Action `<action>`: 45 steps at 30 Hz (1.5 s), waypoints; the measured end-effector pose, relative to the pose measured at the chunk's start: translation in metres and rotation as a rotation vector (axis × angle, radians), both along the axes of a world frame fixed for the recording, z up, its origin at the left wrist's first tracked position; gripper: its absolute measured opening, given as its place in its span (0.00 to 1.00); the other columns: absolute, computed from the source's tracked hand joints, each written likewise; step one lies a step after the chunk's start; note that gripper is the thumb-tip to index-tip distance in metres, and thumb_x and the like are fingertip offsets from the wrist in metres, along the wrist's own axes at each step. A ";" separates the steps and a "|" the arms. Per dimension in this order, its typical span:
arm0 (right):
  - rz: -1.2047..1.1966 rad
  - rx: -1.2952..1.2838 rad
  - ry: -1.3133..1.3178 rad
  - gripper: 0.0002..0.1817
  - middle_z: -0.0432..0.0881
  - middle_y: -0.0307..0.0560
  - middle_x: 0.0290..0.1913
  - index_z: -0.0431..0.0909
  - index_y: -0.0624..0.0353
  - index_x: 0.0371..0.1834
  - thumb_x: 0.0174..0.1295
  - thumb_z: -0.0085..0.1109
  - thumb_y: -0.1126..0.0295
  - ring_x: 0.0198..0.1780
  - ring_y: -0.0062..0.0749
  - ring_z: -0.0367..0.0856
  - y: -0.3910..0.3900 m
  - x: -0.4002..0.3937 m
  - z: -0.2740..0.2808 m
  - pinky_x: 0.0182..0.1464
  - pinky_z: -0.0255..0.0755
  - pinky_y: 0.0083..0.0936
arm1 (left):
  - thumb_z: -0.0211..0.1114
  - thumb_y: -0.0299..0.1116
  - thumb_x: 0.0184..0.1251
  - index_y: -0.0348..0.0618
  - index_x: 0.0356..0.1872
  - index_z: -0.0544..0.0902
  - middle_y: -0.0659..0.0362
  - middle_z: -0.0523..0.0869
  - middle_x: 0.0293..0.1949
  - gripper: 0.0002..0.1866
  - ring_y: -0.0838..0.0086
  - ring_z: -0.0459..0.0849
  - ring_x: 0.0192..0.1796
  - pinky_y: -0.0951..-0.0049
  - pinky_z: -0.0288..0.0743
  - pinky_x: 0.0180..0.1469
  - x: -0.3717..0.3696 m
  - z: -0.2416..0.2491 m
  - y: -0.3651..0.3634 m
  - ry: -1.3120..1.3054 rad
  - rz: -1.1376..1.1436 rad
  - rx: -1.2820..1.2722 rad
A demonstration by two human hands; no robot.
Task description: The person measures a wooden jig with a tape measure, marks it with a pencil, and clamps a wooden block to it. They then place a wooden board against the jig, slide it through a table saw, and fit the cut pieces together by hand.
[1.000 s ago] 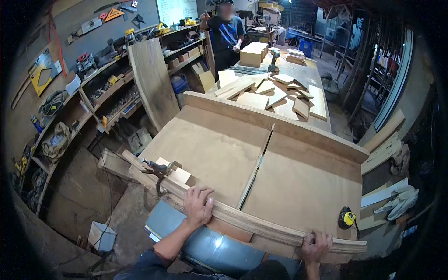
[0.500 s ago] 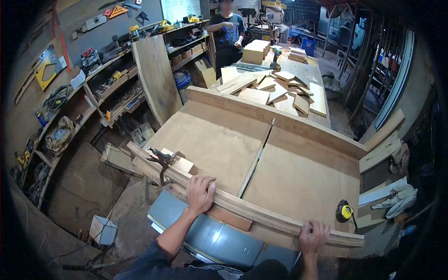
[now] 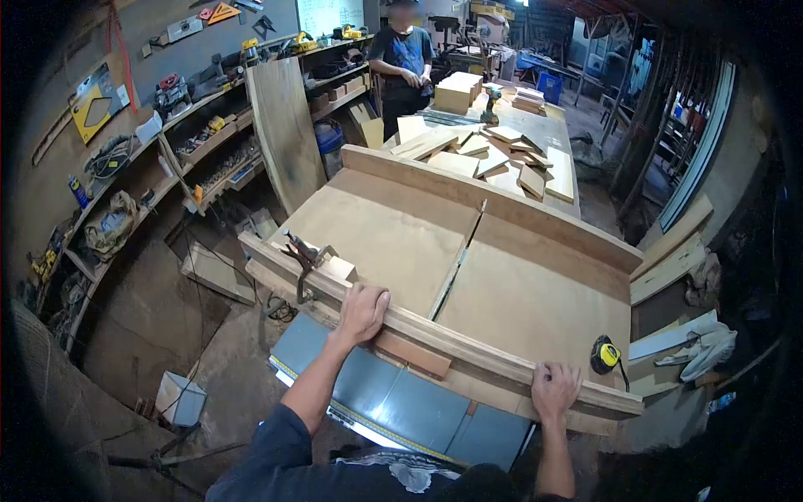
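Note:
A wide plywood sled (image 3: 535, 289) with a slot down its middle lies across a grey metal saw table (image 3: 401, 410). Along its near edge runs a wooden fence (image 3: 464, 350). My left hand (image 3: 363, 313) is wrapped over this fence, left of the slot, and my right hand (image 3: 555, 390) grips it farther right. A black clamp (image 3: 306, 259) and a small wood block (image 3: 338, 268) sit at the fence's left part. Near the right end a yellow tape measure (image 3: 606, 355) rests on the plywood. The taller far fence (image 3: 493, 205) crosses the back.
Beyond the sled, a workbench (image 3: 544, 125) bears scattered wood pieces (image 3: 489, 159), stacked blocks and a drill (image 3: 491, 104). A person (image 3: 402, 67) stands at its left side. Tool shelves (image 3: 196, 151) line the left wall; boards and a cloth (image 3: 703, 347) lie at right.
The sled has shifted slightly toward the back, with both hands still on the near fence. The person behind has lowered a raised hand, and the camera view has turned a little.

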State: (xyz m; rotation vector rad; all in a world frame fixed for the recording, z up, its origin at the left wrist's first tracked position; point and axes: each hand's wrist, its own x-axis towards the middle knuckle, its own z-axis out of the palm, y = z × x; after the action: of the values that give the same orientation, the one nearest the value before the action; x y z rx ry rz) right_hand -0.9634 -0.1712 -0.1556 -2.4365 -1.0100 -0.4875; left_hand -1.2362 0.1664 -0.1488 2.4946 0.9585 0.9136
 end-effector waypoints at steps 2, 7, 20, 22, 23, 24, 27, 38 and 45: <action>0.035 0.025 0.132 0.11 0.85 0.49 0.41 0.87 0.56 0.38 0.63 0.65 0.60 0.50 0.53 0.77 -0.005 -0.001 0.000 0.63 0.66 0.51 | 0.56 0.40 0.77 0.39 0.42 0.87 0.47 0.87 0.43 0.16 0.49 0.79 0.51 0.52 0.71 0.59 -0.001 0.001 -0.002 0.040 -0.008 -0.005; 0.088 0.049 0.219 0.13 0.85 0.56 0.39 0.86 0.61 0.37 0.63 0.65 0.61 0.49 0.54 0.77 -0.014 -0.002 0.011 0.59 0.67 0.47 | 0.55 0.40 0.78 0.38 0.42 0.87 0.46 0.88 0.43 0.17 0.49 0.79 0.52 0.53 0.72 0.61 -0.002 0.008 -0.007 0.025 -0.019 -0.094; -0.138 -0.258 0.059 0.36 0.77 0.62 0.63 0.77 0.62 0.61 0.49 0.76 0.56 0.62 0.58 0.75 -0.065 0.091 0.016 0.65 0.69 0.48 | 0.64 0.34 0.71 0.36 0.51 0.82 0.46 0.84 0.46 0.14 0.53 0.82 0.53 0.58 0.75 0.58 -0.041 0.004 -0.039 -0.237 0.131 -0.142; -0.243 -0.383 0.227 0.46 0.70 0.62 0.70 0.70 0.62 0.69 0.47 0.77 0.54 0.69 0.58 0.69 -0.086 0.114 0.011 0.72 0.64 0.48 | 0.66 0.32 0.69 0.36 0.54 0.81 0.46 0.84 0.52 0.16 0.51 0.80 0.58 0.56 0.74 0.62 -0.040 -0.002 -0.045 -0.309 0.100 -0.068; -0.319 -0.503 0.395 0.55 0.63 0.62 0.77 0.63 0.62 0.77 0.44 0.79 0.52 0.77 0.58 0.62 -0.088 0.128 0.009 0.78 0.58 0.48 | 0.66 0.32 0.69 0.36 0.54 0.81 0.46 0.84 0.52 0.16 0.51 0.80 0.58 0.56 0.74 0.62 -0.040 0.002 -0.050 -0.319 0.101 -0.056; -0.278 -0.453 0.594 0.62 0.56 0.64 0.81 0.57 0.61 0.81 0.41 0.80 0.49 0.82 0.60 0.52 -0.090 0.139 0.013 0.82 0.50 0.49 | 0.65 0.32 0.69 0.35 0.54 0.81 0.46 0.84 0.52 0.15 0.50 0.80 0.59 0.55 0.72 0.63 -0.044 0.009 -0.060 -0.291 0.102 0.050; -0.280 -0.648 0.402 0.61 0.60 0.64 0.79 0.59 0.62 0.80 0.42 0.79 0.49 0.79 0.60 0.57 -0.085 0.148 0.008 0.80 0.54 0.49 | 0.65 0.30 0.68 0.35 0.55 0.80 0.45 0.82 0.55 0.16 0.48 0.78 0.61 0.51 0.68 0.67 -0.052 0.006 -0.081 -0.214 0.080 0.178; -0.071 -0.550 0.277 0.44 0.79 0.68 0.59 0.70 0.68 0.67 0.47 0.75 0.56 0.63 0.62 0.75 -0.078 0.187 -0.018 0.69 0.67 0.48 | 0.72 0.40 0.56 0.48 0.49 0.85 0.51 0.80 0.56 0.18 0.53 0.75 0.59 0.50 0.67 0.63 0.053 -0.020 -0.169 -0.274 -0.452 0.219; 0.034 -0.549 0.334 0.41 0.77 0.65 0.60 0.69 0.64 0.68 0.50 0.72 0.60 0.64 0.62 0.74 -0.069 0.201 -0.029 0.68 0.68 0.49 | 0.70 0.47 0.57 0.57 0.46 0.88 0.62 0.84 0.57 0.16 0.58 0.78 0.61 0.54 0.70 0.60 0.112 -0.032 -0.184 -0.207 -0.434 0.311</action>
State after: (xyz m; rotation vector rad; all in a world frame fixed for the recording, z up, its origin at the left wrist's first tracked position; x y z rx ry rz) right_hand -0.7620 -0.2404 -0.1844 -2.8285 -1.1421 0.2451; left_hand -1.1246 -0.0173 -0.1808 2.6289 0.2033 1.2070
